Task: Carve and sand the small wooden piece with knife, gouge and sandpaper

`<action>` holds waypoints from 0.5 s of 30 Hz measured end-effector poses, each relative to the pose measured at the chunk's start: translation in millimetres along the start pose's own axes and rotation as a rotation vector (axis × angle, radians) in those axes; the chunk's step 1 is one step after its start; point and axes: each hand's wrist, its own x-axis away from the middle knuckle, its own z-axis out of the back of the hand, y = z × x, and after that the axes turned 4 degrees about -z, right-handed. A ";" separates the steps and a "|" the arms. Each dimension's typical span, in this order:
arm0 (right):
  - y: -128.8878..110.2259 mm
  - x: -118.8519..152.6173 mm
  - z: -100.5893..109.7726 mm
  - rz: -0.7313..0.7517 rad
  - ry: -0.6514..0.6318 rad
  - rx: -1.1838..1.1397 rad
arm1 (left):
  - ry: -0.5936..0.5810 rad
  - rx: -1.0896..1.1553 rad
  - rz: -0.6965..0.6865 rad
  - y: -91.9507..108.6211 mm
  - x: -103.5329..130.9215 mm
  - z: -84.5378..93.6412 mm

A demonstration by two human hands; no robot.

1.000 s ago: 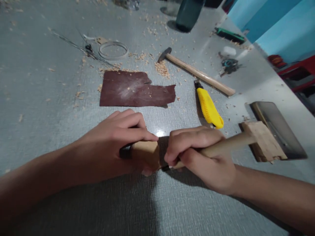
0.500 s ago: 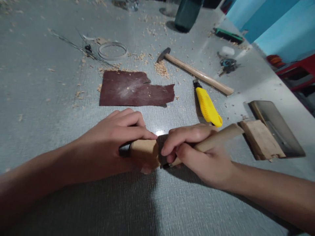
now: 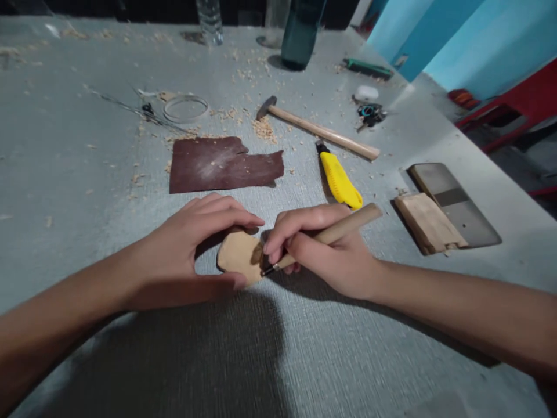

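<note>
A small, pale wooden piece with a rounded, angular outline (image 3: 237,253) lies flat on the grey table. My left hand (image 3: 187,249) curves around it, thumb on its near edge and fingers along its far side, steadying it. In my right hand (image 3: 319,247) is a wood-carving chisel (image 3: 348,225), gripped like a pen. Its wooden handle slants up to the right, and its dark metal tip meets the piece's right edge. Fingers of my right hand partly cover that side, which lies in shadow.
Beyond my hands lie brown sandpaper (image 3: 217,165), a hammer (image 3: 324,128) and a yellow utility knife (image 3: 340,180). To the right, a wood block (image 3: 429,220) rests against a flat grey case (image 3: 461,203). Wire (image 3: 186,109), keys (image 3: 369,113), a dark bottle (image 3: 303,35) and shavings sit farther back.
The wooden piece has gone from standing tilted in my left fingers to lying flat. My right hand has brought the chisel tip onto its edge. The view has shifted slightly.
</note>
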 end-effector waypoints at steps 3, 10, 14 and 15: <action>-0.2 -0.3 -2.4 -0.033 0.075 -0.006 | -0.005 -0.011 -0.013 2.3 1.9 1.8; -2.1 -4.2 -5.3 -0.023 0.155 0.058 | 0.071 0.032 -0.028 5.5 2.5 -0.8; -1.3 -4.1 -2.9 0.007 0.141 0.138 | 0.099 0.040 0.001 4.1 2.9 -2.5; -0.8 -3.8 -2.1 0.020 0.131 0.157 | 0.098 0.039 0.004 3.6 3.0 -2.7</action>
